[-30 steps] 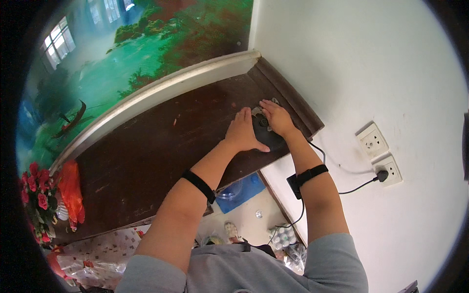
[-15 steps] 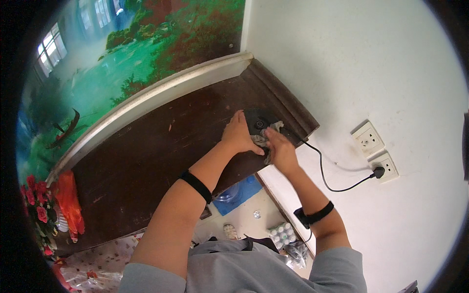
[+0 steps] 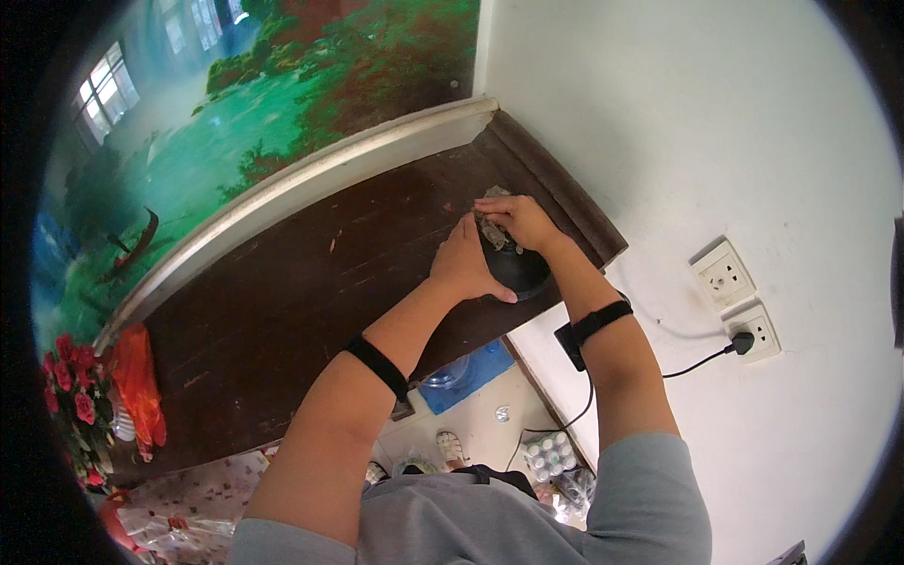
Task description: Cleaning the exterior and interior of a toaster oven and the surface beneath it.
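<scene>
A round black kettle base (image 3: 521,276) sits at the right end of the dark wooden tabletop. My left hand (image 3: 461,262) grips its left rim, the thumb along the near edge and the fingers along the far left side. Bunched under the fingers of my right hand (image 3: 525,222) is a grey-brown cloth (image 3: 491,232), pressed on the far part of the base. My right hand and forearm hide the right side of the base and the start of its cord.
The brown tabletop (image 3: 301,311) ends at a raised wooden edge (image 3: 556,184) on the right. A black plug (image 3: 742,343) sits in a wall socket. Red flowers (image 3: 83,407) and an orange bag (image 3: 139,391) stand at the left end. Packed bottles (image 3: 549,456) lie on the floor below.
My right hand has moved the cloth from the near right side of the base to its far side. The left hand has stayed on the left rim.
</scene>
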A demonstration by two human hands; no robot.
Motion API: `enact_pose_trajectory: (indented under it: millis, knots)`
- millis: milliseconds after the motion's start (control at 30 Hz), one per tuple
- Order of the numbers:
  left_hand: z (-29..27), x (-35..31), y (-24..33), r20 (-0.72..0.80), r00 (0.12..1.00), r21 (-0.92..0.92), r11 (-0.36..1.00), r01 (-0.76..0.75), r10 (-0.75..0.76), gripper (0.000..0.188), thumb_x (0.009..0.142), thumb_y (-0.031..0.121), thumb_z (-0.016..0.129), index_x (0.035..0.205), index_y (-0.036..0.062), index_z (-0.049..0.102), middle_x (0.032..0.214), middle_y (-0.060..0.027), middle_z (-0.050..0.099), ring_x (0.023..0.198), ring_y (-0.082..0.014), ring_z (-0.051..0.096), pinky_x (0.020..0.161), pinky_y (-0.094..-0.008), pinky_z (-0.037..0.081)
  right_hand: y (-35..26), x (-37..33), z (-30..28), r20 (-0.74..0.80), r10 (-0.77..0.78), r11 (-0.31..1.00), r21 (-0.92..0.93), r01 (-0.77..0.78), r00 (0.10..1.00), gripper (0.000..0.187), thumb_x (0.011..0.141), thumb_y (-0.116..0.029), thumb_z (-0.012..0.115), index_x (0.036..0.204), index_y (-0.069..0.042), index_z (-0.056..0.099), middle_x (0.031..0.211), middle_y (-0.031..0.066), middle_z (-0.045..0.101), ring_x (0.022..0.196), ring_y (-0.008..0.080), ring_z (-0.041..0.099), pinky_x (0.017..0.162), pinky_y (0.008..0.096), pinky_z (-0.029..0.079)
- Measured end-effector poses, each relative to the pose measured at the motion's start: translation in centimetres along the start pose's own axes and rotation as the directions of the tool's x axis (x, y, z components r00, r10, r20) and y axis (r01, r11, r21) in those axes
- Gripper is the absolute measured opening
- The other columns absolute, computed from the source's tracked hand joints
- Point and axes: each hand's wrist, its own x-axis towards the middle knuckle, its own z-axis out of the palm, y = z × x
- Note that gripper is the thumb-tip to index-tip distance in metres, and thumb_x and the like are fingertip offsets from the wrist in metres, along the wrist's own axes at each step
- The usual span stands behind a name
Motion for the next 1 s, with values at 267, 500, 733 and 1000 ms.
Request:
enact_pose_trajectory:
  millis: [267,500,733,1000]
  knots:
    - [0.3,0.3,0.0,-0.063,0.998,-0.019,1.000,0.004,-0.005,0.136,0.036,0.048,0.088,0.137,-0.0055,0.015,0.138,-0.0269,0.030,0.127,-0.0357,0.036,0.103,-0.0378,0.034,-3.5,-9.7,1.3,-0.413,0.057,0.968,-0.199,-0.151,0.909,0.026,0.082,-0.005,0.057,0.107,-0.001,0.062,0.114,0.0171,0.059,0.109,0.0312,0.055,0.093,0.0377,0.044]
    - [0.5,0.8,-1.3,-0.052,0.997,-0.022,0.998,-0.054,0.053,0.139,0.033,0.046,0.089,0.137,-0.0055,0.013,0.139,-0.0250,0.029,0.127,-0.0343,0.036,0.103,-0.0368,0.034,-6.8,-11.4,2.6,-0.267,-0.076,0.997,-0.031,0.071,0.961,0.029,0.073,0.007,0.059,0.101,0.002,0.063,0.107,0.0162,0.062,0.107,0.0314,0.056,0.089,0.0370,0.047]
    - [0.4,1.2,-3.1,0.041,0.991,-0.081,0.989,-0.121,0.125,0.138,0.037,0.037,0.089,0.140,-0.0020,0.006,0.140,-0.0215,0.033,0.124,-0.0348,0.040,0.102,-0.0375,0.035,-7.6,-5.4,4.8,-0.143,-0.129,0.967,-0.236,0.093,0.981,0.021,0.068,0.002,0.060,0.089,0.002,0.062,0.096,0.0191,0.062,0.089,0.0368,0.059,0.075,0.0381,0.049]
    - [-0.1,1.1,-3.7,-0.045,0.982,-0.090,0.979,-0.186,0.182,0.134,0.037,0.035,0.089,0.140,-0.0013,0.010,0.138,-0.0202,0.036,0.120,-0.0365,0.044,0.100,-0.0389,0.037,-8.3,-5.8,4.5,-0.178,-0.029,0.999,-0.042,0.022,0.984,0.021,0.071,0.000,0.061,0.092,0.002,0.063,0.096,0.0179,0.063,0.087,0.0347,0.061,0.075,0.0359,0.049]
